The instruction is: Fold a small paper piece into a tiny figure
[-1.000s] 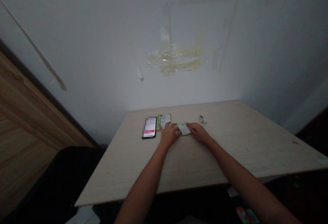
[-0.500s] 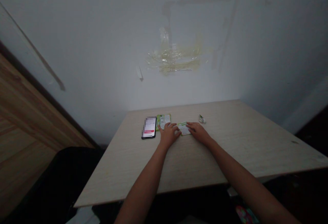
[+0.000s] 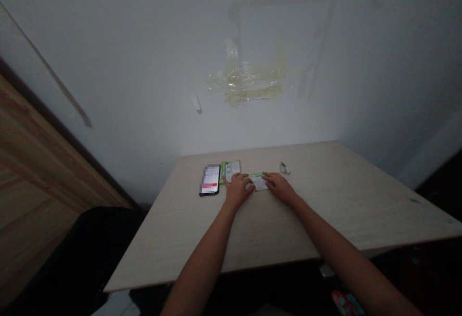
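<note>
A small green-and-white printed packet (image 3: 259, 182) lies flat on the table between my two hands. My left hand (image 3: 237, 190) is palm down, with thumb and index finger on the packet's left edge. Its other fingers spread over the lower part of a second green-and-white packet (image 3: 231, 167). My right hand (image 3: 281, 188) has its fingertips and thumb on the right end of the small packet, hiding that end. Left of the second packet, and against it, lies a phone (image 3: 210, 180) with its screen lit and partly blurred out.
A crumpled scrap of wrapper (image 3: 285, 167) lies beyond my right hand. The pale wooden table (image 3: 267, 239) meets a wall (image 3: 144, 65) with old tape (image 3: 249, 85) on it. Wooden panelling (image 3: 32, 181) and a dark object (image 3: 90, 243) stand at the left.
</note>
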The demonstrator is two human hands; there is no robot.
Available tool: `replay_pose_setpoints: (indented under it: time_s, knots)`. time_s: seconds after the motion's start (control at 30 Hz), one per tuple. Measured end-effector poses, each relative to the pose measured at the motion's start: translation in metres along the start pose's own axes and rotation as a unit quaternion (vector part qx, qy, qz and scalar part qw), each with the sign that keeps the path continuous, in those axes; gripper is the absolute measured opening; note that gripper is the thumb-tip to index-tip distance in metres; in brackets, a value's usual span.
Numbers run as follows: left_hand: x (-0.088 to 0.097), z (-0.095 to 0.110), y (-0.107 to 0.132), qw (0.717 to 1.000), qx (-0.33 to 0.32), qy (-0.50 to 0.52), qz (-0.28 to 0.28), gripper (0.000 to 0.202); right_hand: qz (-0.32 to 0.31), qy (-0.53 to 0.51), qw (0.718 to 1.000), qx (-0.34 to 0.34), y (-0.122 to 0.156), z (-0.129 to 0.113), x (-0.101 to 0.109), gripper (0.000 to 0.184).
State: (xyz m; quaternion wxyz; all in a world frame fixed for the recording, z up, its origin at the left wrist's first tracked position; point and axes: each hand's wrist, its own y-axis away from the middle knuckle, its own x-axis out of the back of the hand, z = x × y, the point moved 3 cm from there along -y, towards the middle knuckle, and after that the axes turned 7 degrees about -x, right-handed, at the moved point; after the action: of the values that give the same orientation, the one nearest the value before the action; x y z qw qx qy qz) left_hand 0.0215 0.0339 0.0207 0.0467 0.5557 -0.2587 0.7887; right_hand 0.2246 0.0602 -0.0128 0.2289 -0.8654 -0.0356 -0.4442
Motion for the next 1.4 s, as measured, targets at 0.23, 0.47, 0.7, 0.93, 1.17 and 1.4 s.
replay_pose_setpoints:
  time_s: [0.23, 0.47, 0.7, 0.93, 1.17, 1.4]
  knots:
    - [0.0, 0.001, 0.0, 1.0, -0.004, -0.005, 0.012, 0.019, -0.002, 0.005, 1.0, -0.002, 0.001, -0.002, 0.001, 0.038]
    - [0.001, 0.002, -0.002, 1.0, 0.014, -0.008, -0.011, 0.021, 0.0, 0.011, 1.0, -0.003, 0.001, -0.005, 0.003, 0.037]
    - [-0.004, 0.0, -0.003, 1.0, -0.025, 0.014, -0.007, 0.023, 0.002, 0.012, 1.0, -0.004, 0.001, -0.004, 0.002, 0.037]
    - [-0.005, 0.001, -0.007, 0.999, -0.023, 0.01, -0.04, 0.023, 0.003, 0.018, 1.0, 0.004, 0.0, -0.005, 0.003, 0.033]
    - [-0.005, 0.0, -0.008, 0.999, -0.011, -0.015, -0.049, 0.026, 0.021, 0.009, 1.0, -0.004, -0.01, 0.002, 0.001, 0.026]
    - [-0.006, -0.002, -0.007, 0.999, -0.023, -0.009, -0.043, 0.024, 0.043, 0.007, 0.998, -0.034, -0.021, 0.009, -0.005, 0.016]
